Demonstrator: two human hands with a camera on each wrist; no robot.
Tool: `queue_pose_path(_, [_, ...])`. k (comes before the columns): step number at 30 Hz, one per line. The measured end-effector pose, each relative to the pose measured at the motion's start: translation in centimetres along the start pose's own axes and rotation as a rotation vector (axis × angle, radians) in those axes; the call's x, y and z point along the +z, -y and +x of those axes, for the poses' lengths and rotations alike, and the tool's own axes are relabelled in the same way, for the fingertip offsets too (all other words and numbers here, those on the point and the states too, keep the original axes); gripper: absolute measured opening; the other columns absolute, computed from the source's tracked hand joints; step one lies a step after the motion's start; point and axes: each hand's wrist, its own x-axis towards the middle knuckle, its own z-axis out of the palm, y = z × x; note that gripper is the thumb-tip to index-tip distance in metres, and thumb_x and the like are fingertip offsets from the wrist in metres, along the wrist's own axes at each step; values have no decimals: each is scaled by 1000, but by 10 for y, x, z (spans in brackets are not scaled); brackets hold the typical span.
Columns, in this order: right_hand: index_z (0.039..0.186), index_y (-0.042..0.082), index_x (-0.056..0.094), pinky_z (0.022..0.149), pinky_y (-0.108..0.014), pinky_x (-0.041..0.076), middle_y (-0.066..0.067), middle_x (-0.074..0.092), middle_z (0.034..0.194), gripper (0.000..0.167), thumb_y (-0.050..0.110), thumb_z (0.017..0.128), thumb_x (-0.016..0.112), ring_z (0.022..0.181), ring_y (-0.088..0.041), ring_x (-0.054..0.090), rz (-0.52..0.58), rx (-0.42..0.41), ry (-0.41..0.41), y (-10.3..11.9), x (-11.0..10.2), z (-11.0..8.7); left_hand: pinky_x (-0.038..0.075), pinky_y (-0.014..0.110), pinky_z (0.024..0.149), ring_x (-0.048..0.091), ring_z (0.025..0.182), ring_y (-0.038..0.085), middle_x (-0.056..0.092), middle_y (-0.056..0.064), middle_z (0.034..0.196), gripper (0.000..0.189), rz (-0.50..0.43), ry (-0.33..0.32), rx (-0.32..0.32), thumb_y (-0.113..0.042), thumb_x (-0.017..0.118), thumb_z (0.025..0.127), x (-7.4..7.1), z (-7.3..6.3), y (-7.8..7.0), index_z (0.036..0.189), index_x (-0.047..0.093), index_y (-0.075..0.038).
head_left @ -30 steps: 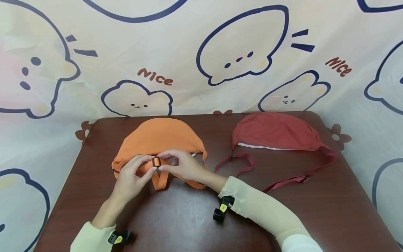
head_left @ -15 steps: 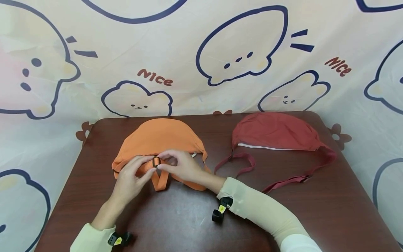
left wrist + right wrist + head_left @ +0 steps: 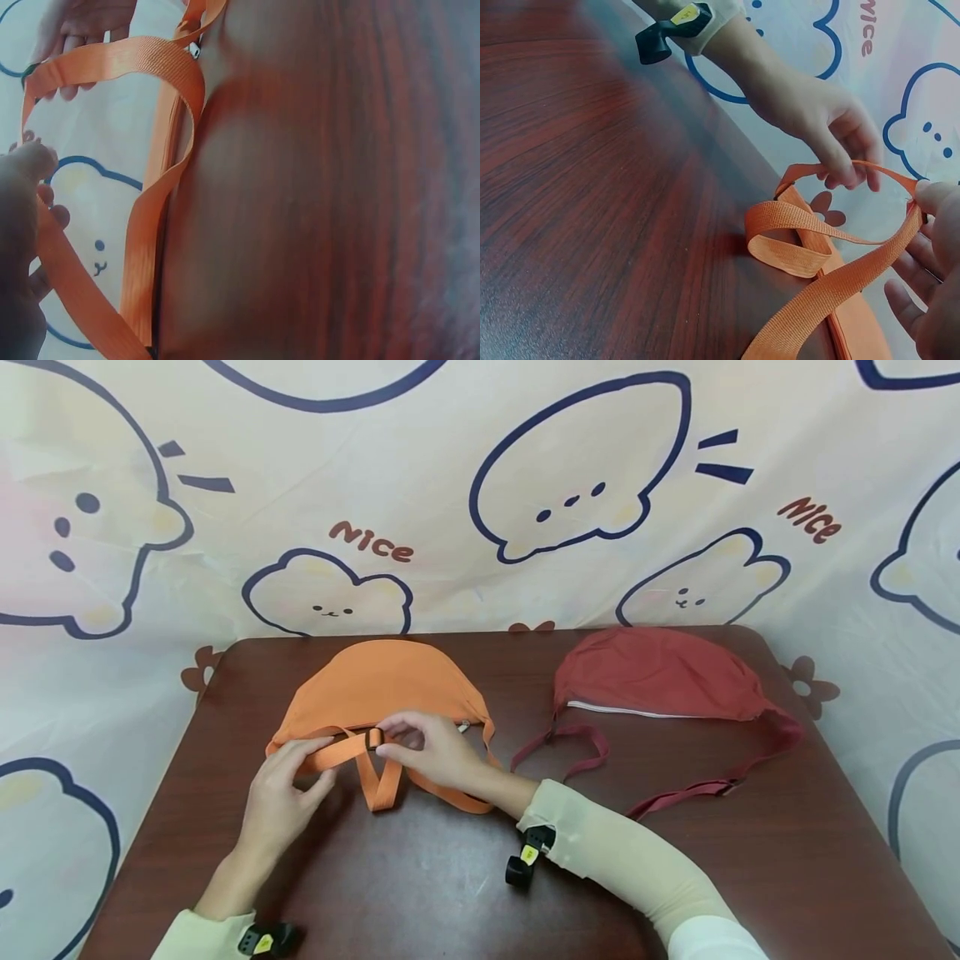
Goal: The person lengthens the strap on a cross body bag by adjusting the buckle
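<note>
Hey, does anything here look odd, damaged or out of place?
Nothing looks spilled or damaged. Only the red bag seems untidy: its red strap lies loosely bent on the table, partly hidden by the right sleeve. The orange strap is looped too, but the right hand holds its dark buckle, so that seems like handling.

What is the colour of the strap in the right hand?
The strap is plain orange; the right wrist view shows it best.

A hand could pass between orange bag (image 3: 386, 685) and red bag (image 3: 652, 672), the right sleeve (image 3: 622, 852) barring nearer approach.
</note>
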Motion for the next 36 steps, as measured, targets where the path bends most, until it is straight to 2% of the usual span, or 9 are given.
queue_pose_path(4, [125, 12, 68, 82, -23, 53, 1, 69, 112, 30, 26, 99, 70, 97, -4, 63, -3, 23, -11, 1, 0, 1, 37, 10, 88, 61, 93, 28, 70, 15, 109, 53, -32, 9, 2, 5, 89, 70, -3, 1, 2, 119, 70, -1])
queue_pose_path(7, [125, 12, 68, 81, -23, 53, 2, 69, 112, 30, 26, 98, 71, 97, -4, 63, -7, 35, -19, 1, 1, 1, 32, 3, 94, 62, 97, 29, 70, 16, 109, 55, -55, 14, 11, 5, 88, 68, -3, 1, 5, 120, 70, 0])
queue_pose_path(16, [126, 12, 68, 81, -23, 53, 2, 69, 112, 31, 27, 99, 70, 97, -4, 63, -4, 30, -7, -1, 1, 1, 39, 13, 85, 62, 95, 26, 70, 14, 110, 48, -58, 39, 19, 4, 85, 75, -2, 5, 5, 121, 71, -1])
queue_pose_path(21, [127, 10, 67, 82, -22, 53, 2, 69, 113, 32, 27, 100, 69, 99, -4, 63, -3, 19, 8, -1, 2, 2, 38, 8, 86, 63, 97, 26, 69, 14, 110, 45, -65, 58, 30, 2, 84, 78, -1, 7, 2, 120, 71, -1])
queue_pose_path(27, [127, 10, 67, 80, -22, 53, 1, 69, 111, 32, 26, 100, 69, 94, -5, 63, -7, 16, 8, -1, 1, 3, 34, 3, 91, 64, 99, 28, 70, 13, 109, 49, -56, 68, 28, 5, 85, 75, -1, 8, 1, 122, 71, -2])
queue_pose_path(31, [128, 9, 67, 79, -22, 53, 0, 69, 110, 33, 26, 99, 69, 90, -5, 64, -18, 18, 2, -2, 1, 3, 35, 3, 89, 64, 99, 28, 70, 13, 111, 54, -67, 63, 21, 7, 85, 74, -1, 9, -1, 126, 71, -4])
queue_pose_path(36, [125, 10, 68, 79, -21, 53, 1, 69, 108, 30, 25, 99, 70, 90, -4, 64, -20, 25, -2, -2, 3, 5, 35, 4, 90, 64, 100, 28, 70, 13, 112, 52, -81, 43, 16, 8, 83, 77, -1, 10, -2, 126, 70, -3])
